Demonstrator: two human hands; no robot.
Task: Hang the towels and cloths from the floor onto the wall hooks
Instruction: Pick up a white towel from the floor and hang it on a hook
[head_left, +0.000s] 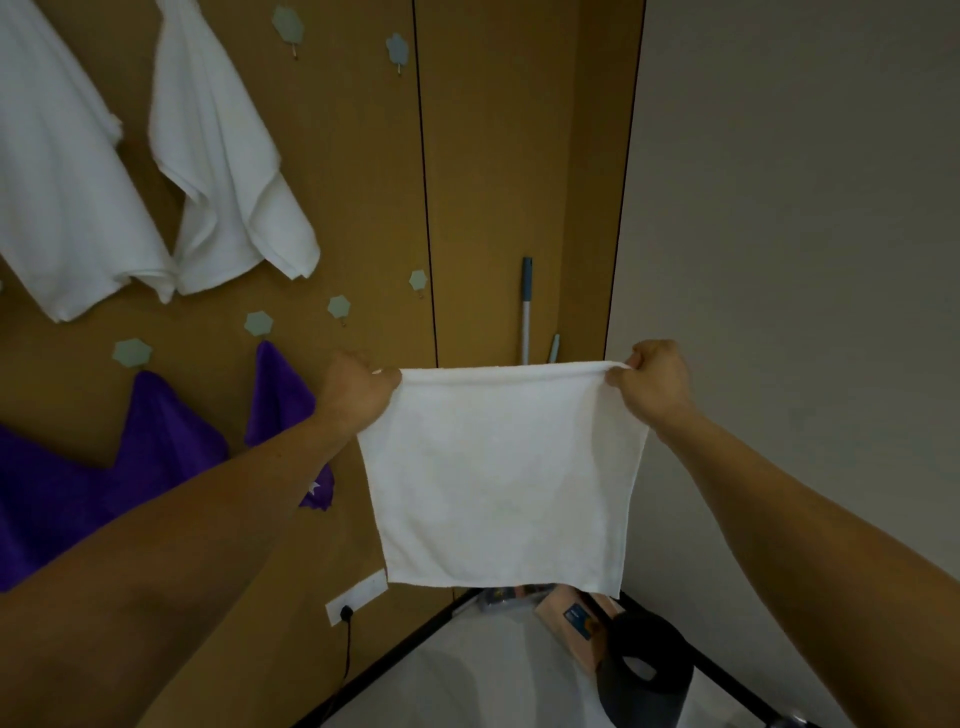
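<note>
The person holds a small white cloth (498, 478) spread flat in the air in front of the brown wall (363, 182). Its top edge is pulled taut and runs left to right between the two hands, and the rest hangs straight down, clear of the floor. The left hand (358, 392) pinches the top left corner with fingers curled tight on the hem, and the right hand (655, 384) pinches the top right corner the same way. The nearest bare hooks sit above and just left of the left hand: one hook (338, 306) close over its knuckles and a second hook (418, 279) a little right of that and higher, over the left part of the taut edge. The left hand is clearly the nearer to both, so the left corner looks like the one to lift onto a hook while the right hand gives slack. A purple cloth (283, 395) hangs just left of the left hand, and two white towels (223, 171) hang higher on the wall.
</note>
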